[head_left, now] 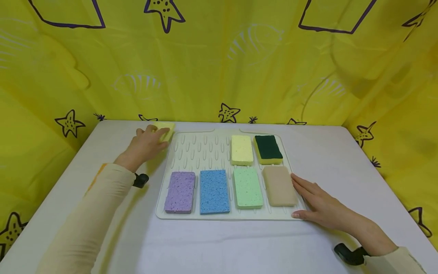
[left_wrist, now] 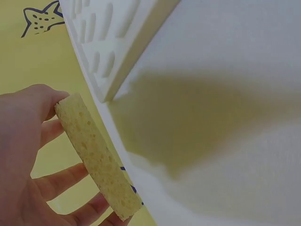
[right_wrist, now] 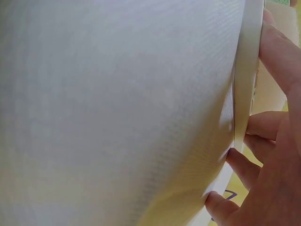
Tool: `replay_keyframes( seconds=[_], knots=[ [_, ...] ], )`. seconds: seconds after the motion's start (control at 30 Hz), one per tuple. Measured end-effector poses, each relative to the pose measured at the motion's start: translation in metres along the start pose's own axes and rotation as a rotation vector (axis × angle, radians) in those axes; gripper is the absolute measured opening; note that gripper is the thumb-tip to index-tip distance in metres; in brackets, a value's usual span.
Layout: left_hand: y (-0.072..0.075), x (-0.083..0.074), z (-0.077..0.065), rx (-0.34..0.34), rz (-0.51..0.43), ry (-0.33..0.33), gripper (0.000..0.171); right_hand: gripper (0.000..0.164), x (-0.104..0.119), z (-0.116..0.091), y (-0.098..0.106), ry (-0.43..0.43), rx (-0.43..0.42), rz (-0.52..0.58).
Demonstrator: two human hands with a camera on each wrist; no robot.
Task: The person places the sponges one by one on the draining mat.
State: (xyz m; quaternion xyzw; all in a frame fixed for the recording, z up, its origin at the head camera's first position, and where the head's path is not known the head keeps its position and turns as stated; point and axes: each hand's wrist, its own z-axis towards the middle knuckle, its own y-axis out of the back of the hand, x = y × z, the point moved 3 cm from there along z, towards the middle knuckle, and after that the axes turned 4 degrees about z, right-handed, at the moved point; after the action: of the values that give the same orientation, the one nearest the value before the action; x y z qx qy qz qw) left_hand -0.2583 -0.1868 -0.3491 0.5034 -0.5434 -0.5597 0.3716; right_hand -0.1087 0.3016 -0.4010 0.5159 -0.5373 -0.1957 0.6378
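Note:
At the back left of the table, my left hand grips a yellow sponge between thumb and fingers. In the left wrist view this sponge shows its porous narrow side, held beyond a corner of the white tray. My right hand rests at the tray's right edge with its fingers stretched out, beside a beige sponge. The right wrist view shows the right fingers touching the tray's rim. Nothing is held in that hand.
On the ridged tray lie a purple sponge, a blue sponge, a green sponge, a pale yellow sponge and a yellow sponge with a dark green scouring side. A yellow patterned curtain encloses the white table.

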Motion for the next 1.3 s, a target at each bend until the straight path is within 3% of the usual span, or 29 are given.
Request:
replay_keyframes(
  seconds=[1.3],
  knots=[
    [-0.011, -0.064, 0.007, 0.008, 0.006, -0.056, 0.060, 0.098, -0.001, 0.001, 0.000, -0.010, 0.002, 0.007]
  ],
)
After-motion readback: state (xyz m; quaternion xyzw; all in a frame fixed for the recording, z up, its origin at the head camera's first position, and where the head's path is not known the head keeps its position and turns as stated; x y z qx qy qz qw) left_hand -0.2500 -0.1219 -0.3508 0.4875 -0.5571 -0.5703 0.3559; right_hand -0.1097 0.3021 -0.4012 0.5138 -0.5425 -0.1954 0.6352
